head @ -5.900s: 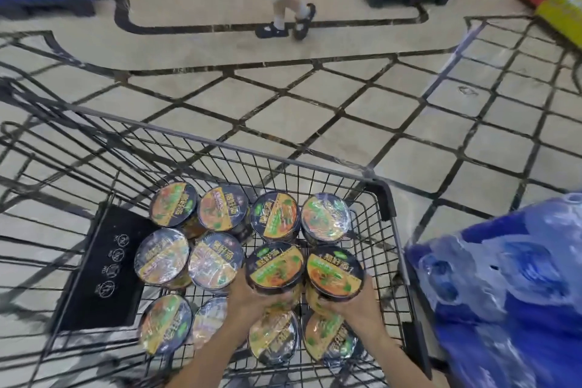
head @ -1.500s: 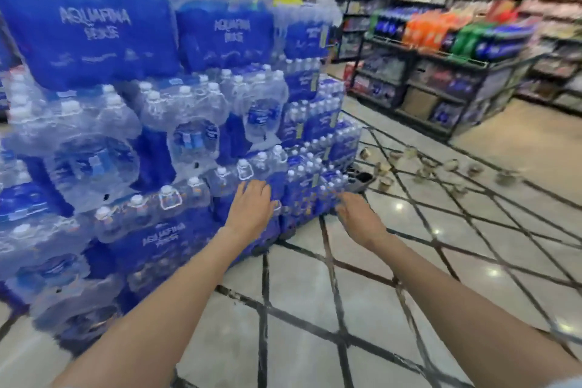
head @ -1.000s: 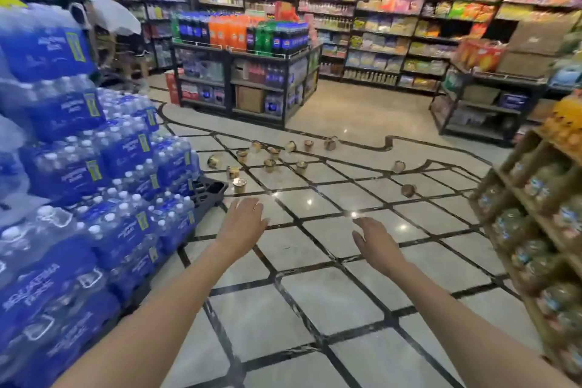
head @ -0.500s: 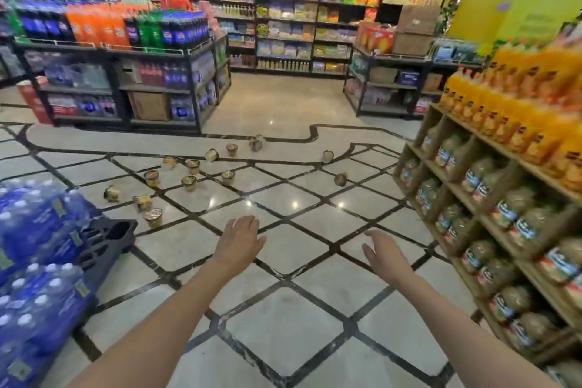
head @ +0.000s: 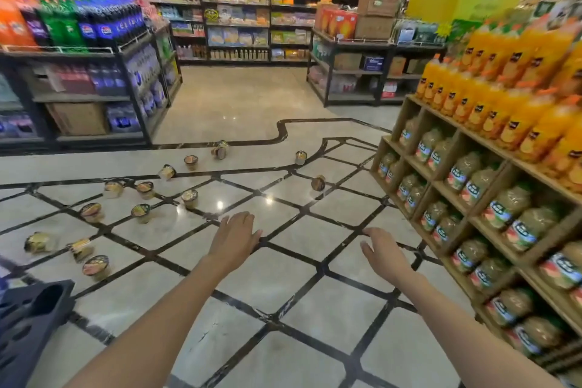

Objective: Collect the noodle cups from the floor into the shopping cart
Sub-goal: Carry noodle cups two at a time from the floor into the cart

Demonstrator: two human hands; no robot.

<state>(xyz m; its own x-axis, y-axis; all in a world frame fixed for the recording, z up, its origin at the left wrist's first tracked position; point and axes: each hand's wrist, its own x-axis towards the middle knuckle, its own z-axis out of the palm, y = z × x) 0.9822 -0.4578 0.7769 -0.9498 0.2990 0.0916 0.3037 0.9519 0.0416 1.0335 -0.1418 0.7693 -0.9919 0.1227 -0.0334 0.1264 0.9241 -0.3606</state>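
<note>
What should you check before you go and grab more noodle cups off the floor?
1. Left hand free: ok, fingers straight, holding nothing.
2. Right hand free: ok, open and empty.
3. Noodle cups left to collect: ok, many lie scattered on the floor ahead and to the left.
4. Nearest cup within reach: not ok, it lies apart from both hands.
5. Path to the cups: ok, bare tiles between.
6. Shopping cart position: cannot tell, it is not in view.

No legible text or labels
</note>
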